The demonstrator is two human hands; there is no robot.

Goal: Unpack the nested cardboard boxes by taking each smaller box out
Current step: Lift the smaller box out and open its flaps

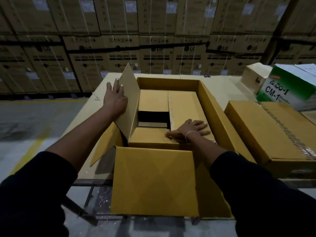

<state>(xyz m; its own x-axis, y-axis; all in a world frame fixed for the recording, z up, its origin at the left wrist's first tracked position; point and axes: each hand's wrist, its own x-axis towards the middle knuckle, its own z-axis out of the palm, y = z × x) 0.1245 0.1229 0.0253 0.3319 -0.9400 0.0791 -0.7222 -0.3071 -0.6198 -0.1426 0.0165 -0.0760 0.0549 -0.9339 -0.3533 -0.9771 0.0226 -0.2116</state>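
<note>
A large open cardboard box [213, 106] lies on the table in front of me, its near flap [152, 182] folded down toward me. A smaller box [152, 100] sits inside it, its top flaps partly parted over a dark gap [153, 116]. My left hand [115, 98] presses flat against the outside of the raised left flap [129, 93], fingers spread. My right hand [191, 130] rests palm down on the inner box's right flap [184, 105] at its near end, with a band on the wrist.
A shut cardboard box [266, 130] lies to the right on the table [102, 89]. Behind it stand a green and white carton [287, 88] and a small tan box [254, 77]. Stacked washing machine cartons [153, 53] wall off the back. Grey floor [34, 120] lies to the left.
</note>
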